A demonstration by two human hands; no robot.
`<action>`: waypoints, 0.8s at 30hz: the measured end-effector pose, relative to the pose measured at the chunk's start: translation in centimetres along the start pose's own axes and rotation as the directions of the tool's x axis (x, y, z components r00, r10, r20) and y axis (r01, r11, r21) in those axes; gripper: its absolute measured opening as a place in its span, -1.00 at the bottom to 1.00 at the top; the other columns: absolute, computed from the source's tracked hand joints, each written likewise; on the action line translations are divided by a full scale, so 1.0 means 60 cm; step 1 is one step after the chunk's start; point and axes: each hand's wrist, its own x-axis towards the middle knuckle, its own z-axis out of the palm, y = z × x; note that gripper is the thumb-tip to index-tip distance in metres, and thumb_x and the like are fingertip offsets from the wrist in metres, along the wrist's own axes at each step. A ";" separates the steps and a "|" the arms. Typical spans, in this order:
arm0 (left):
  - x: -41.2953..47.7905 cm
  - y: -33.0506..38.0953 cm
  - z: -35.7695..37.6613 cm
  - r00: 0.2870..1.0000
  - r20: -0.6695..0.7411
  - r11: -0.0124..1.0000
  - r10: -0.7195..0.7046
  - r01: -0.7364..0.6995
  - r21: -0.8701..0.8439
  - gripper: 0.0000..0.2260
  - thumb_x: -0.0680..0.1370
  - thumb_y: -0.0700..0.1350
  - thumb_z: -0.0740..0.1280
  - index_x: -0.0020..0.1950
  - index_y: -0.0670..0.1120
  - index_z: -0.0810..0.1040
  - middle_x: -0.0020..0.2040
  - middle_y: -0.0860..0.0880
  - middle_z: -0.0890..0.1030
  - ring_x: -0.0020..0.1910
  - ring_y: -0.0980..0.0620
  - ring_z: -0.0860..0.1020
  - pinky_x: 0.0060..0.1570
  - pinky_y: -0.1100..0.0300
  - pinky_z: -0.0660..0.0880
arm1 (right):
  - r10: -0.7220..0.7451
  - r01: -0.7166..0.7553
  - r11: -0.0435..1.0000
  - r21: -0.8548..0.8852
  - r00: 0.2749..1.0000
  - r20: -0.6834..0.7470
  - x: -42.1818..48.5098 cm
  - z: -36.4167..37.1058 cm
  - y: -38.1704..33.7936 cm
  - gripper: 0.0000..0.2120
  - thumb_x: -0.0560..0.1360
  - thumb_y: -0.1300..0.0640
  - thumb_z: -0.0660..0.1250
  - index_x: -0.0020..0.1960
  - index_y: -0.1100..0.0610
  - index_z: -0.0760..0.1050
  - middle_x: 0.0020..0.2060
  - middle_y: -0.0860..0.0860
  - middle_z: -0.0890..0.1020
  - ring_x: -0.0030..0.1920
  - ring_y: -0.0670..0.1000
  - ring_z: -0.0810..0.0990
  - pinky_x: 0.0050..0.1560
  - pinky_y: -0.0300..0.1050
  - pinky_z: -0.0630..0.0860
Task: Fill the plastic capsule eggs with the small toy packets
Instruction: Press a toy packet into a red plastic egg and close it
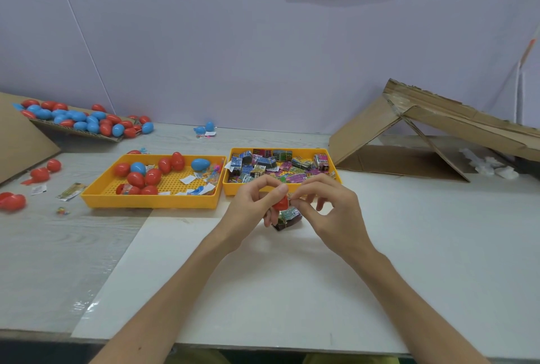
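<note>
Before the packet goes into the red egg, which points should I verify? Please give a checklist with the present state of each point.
1. The left hand grips the red egg: ok.
2. The right hand pinches the toy packet beside the egg: ok.
3. The egg's opening faces the packet: cannot tell, the fingers hide it.
4. The egg's second half is within the hands: cannot tell.
5. The spare packets wait in the right tray: ok.
6. The spare eggs wait in the left tray: ok.
</note>
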 end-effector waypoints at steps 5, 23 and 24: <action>0.001 -0.004 -0.001 1.000 -0.008 0.999 0.016 -0.016 0.031 -0.69 0.54 0.11 0.36 0.03 -0.14 0.58 -0.40 0.00 0.58 -0.46 0.00 0.47 -0.41 0.24 0.44 | 0.018 -0.018 1.000 0.024 1.000 0.000 -0.001 0.000 0.001 -0.87 0.42 0.33 0.53 -0.12 0.13 0.68 -0.18 -0.02 0.65 -0.25 -0.04 0.56 -0.33 -0.08 0.46; 0.000 -0.002 0.002 1.000 0.005 0.999 0.018 -0.018 -0.027 -0.73 0.53 0.09 0.36 -0.01 -0.11 0.58 -0.36 -0.06 0.59 -0.44 0.01 0.51 -0.39 0.21 0.50 | 0.099 -0.102 0.991 0.082 0.994 0.041 -0.003 0.004 0.001 -0.84 0.45 0.24 0.53 0.00 0.07 0.66 -0.06 -0.06 0.67 -0.03 0.00 0.61 -0.19 -0.05 0.51; -0.001 -0.001 0.002 1.000 0.008 0.999 0.012 -0.012 -0.041 -0.74 0.53 0.09 0.36 -0.01 -0.11 0.57 -0.36 -0.06 0.59 -0.43 0.01 0.51 -0.38 0.20 0.50 | 0.112 -0.116 0.989 0.093 0.993 0.046 -0.004 0.004 0.001 -0.82 0.45 0.23 0.53 0.02 0.07 0.66 -0.04 -0.06 0.67 0.02 -0.01 0.61 -0.17 -0.04 0.52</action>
